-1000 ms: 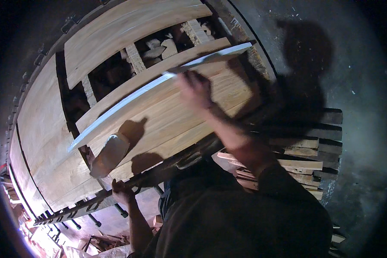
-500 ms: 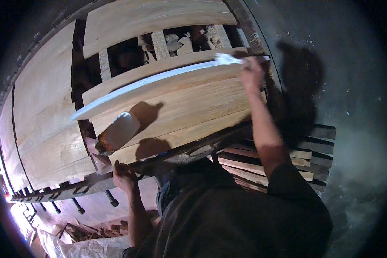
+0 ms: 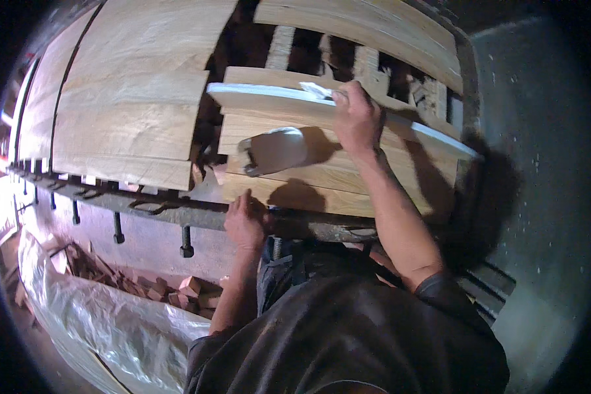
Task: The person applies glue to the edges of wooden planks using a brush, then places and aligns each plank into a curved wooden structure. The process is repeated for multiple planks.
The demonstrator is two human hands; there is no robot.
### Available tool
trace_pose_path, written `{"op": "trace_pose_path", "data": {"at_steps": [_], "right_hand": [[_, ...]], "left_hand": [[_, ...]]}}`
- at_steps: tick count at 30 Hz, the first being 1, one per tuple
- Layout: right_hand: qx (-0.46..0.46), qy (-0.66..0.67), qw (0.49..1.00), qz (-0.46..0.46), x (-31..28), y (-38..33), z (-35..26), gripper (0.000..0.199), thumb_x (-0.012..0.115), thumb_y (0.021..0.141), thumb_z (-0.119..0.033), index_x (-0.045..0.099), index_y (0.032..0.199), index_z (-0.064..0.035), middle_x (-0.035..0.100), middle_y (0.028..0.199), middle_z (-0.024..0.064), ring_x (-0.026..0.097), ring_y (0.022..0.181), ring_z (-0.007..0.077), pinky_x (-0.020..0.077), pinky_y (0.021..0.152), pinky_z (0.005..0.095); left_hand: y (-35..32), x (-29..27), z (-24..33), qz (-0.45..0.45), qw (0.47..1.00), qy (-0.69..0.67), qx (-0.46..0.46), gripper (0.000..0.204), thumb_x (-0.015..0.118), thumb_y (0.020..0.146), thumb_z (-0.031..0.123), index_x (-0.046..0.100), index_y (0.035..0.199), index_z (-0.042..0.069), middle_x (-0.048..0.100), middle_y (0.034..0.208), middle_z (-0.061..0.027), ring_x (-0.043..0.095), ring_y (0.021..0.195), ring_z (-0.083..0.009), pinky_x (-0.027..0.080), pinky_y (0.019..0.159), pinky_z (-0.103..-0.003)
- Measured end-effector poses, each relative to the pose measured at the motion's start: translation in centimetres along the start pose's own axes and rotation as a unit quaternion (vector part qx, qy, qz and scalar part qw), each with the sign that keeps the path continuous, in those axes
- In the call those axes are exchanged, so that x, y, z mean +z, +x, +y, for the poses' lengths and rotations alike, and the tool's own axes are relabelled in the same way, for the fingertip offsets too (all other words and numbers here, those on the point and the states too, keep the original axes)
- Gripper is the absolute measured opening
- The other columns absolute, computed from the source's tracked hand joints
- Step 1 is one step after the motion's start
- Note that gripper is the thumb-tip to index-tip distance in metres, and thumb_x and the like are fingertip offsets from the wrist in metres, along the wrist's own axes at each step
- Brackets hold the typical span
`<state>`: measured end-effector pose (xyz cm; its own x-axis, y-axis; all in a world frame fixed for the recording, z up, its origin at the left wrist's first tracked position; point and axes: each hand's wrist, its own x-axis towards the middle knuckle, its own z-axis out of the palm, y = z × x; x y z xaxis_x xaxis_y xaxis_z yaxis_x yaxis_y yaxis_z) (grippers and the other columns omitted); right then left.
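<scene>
A white-coated brush (image 3: 316, 89) is gripped in my right hand (image 3: 360, 117), over the upper edge of a wooden board (image 3: 269, 100). That edge carries a long white wet-looking strip. In front of the board, a container (image 3: 274, 151) with a white opening sits on joined planks (image 3: 335, 190); its contents cannot be made out. At the near edge of the planks rests my left hand (image 3: 246, 220), fingers loosely bent and apart, holding nothing I can see.
A metal rail (image 3: 131, 202) with hanging bolts (image 3: 186, 241) runs along the near side. Wide wooden panels (image 3: 131, 98) lie to the left, another board (image 3: 374, 29) beyond. Offcuts (image 3: 190, 287) and plastic sheeting (image 3: 118, 315) are at lower left. A grey wall (image 3: 538, 164) stands at right.
My right hand has drawn the brush leftward along the board's white edge, from near its right end to nearer the middle. The view has turned and shifted; my left hand remains at the near edge.
</scene>
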<state>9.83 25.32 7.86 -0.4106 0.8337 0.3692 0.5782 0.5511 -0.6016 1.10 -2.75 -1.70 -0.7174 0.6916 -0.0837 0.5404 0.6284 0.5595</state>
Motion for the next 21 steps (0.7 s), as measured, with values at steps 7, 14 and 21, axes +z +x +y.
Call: {"op": "trace_pose_path", "data": {"at_steps": [7, 14, 21], "right_hand": [[-0.031, 0.083, 0.996, -0.033, 10.5, 3.5, -8.2, 0.011, 0.064, 0.087, -0.016, 0.060, 0.087, -0.0051, 0.066, 0.078, 0.0157, 0.065, 0.074, 0.0343, 0.0482, 0.066, 0.0406], [0.078, 0.243, 0.964, -0.073, 15.9, 5.5, -9.6, 0.014, 0.065, 0.086, -0.018, 0.062, 0.088, -0.0036, 0.066, 0.072, 0.0133, 0.065, 0.066, 0.0259, 0.0492, 0.061, 0.0382], [0.354, 0.423, 0.833, -0.050, 10.2, -1.1, -2.4, 0.012, 0.062, 0.092, -0.016, 0.058, 0.094, -0.0046, 0.057, 0.069, 0.0039, 0.049, 0.052, 0.0111, 0.0360, 0.044, 0.0257]], "left_hand": [[0.2, -0.8, -0.1, 0.005, 0.999, -0.013, 0.041, 0.048, 0.065, 0.073, 0.019, 0.059, 0.119, 0.010, 0.062, 0.094, -0.0090, 0.059, 0.089, -0.0310, 0.047, 0.075, -0.042], [0.5, -0.2, -0.7, 0.010, 0.999, -0.014, 0.045, 0.050, 0.068, 0.071, 0.022, 0.059, 0.119, 0.010, 0.061, 0.096, -0.0085, 0.058, 0.089, -0.0293, 0.045, 0.074, -0.041], [0.4, -0.7, -0.1, 0.036, 0.998, -0.025, 0.040, 0.050, 0.072, 0.067, 0.023, 0.061, 0.114, 0.009, 0.061, 0.092, -0.0077, 0.058, 0.086, -0.0288, 0.045, 0.072, -0.040]]}}
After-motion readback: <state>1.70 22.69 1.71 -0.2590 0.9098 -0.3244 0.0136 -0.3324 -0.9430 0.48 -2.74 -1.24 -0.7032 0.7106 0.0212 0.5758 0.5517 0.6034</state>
